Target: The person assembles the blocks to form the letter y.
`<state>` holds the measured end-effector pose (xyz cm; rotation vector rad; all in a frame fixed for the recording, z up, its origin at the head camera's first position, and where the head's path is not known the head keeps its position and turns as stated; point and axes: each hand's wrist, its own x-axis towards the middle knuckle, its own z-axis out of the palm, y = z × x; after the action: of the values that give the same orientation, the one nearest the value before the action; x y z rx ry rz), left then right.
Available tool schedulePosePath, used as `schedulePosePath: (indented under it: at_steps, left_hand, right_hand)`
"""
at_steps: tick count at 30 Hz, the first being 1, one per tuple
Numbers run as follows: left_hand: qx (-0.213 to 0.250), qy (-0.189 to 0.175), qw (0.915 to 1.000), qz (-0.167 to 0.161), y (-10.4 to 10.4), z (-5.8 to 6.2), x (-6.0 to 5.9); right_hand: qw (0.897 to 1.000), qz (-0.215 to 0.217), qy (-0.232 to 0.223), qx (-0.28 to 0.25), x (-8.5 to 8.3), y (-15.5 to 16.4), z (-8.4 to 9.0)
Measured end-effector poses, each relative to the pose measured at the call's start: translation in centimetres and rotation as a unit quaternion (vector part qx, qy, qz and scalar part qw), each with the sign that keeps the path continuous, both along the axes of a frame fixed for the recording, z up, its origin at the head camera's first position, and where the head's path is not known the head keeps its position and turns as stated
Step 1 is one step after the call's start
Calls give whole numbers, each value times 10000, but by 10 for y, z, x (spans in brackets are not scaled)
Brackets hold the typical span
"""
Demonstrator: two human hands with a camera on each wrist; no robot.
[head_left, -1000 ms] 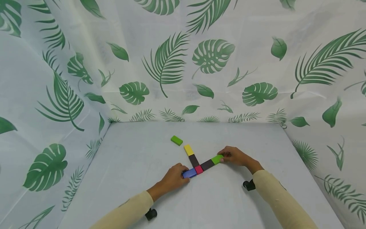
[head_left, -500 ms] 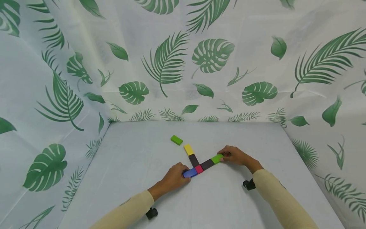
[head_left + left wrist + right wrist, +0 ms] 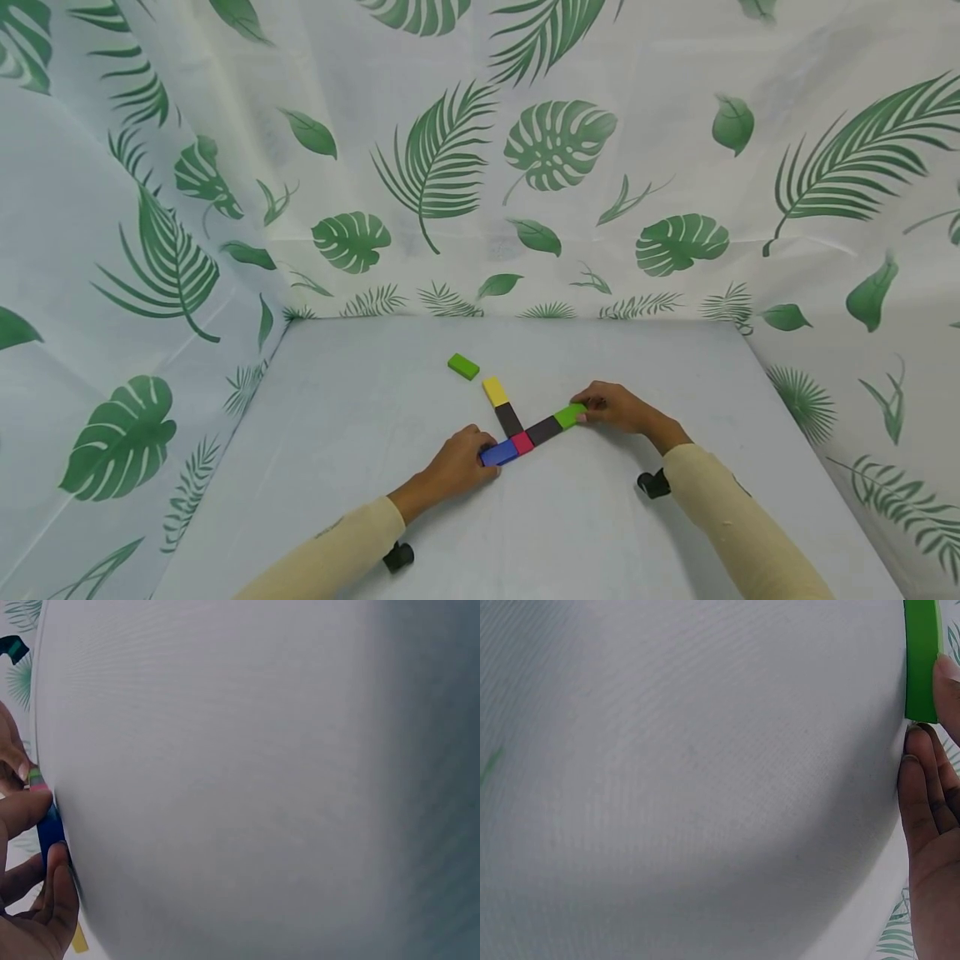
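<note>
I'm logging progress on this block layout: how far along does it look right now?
Done: five blocks lie joined, a row of blue block, red block, dark block and green block, with another dark block branching off. In hand: the left hand holds the blue end, the right hand the green end. Left: the yellow block looks slightly askew, and a second green block lies apart.

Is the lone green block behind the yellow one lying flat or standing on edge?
Lying flat. In the head view the green block shows its broad top face and rests on the table, apart from the yellow block and from both hands.
</note>
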<state>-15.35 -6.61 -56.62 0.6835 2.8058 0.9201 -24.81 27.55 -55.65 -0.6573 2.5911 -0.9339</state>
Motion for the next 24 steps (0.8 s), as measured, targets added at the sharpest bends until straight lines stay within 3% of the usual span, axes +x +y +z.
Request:
schedulePosePath:
  at_steps: [13, 24]
  left_hand:
    - [-139, -24, 9999, 1, 0, 0, -1]
    - [-124, -573, 9982, -126, -10, 5, -5]
  right_hand:
    - [10000, -36, -7, 1, -1, 1, -4]
    - [10000, -51, -39, -34, 0, 0, -3]
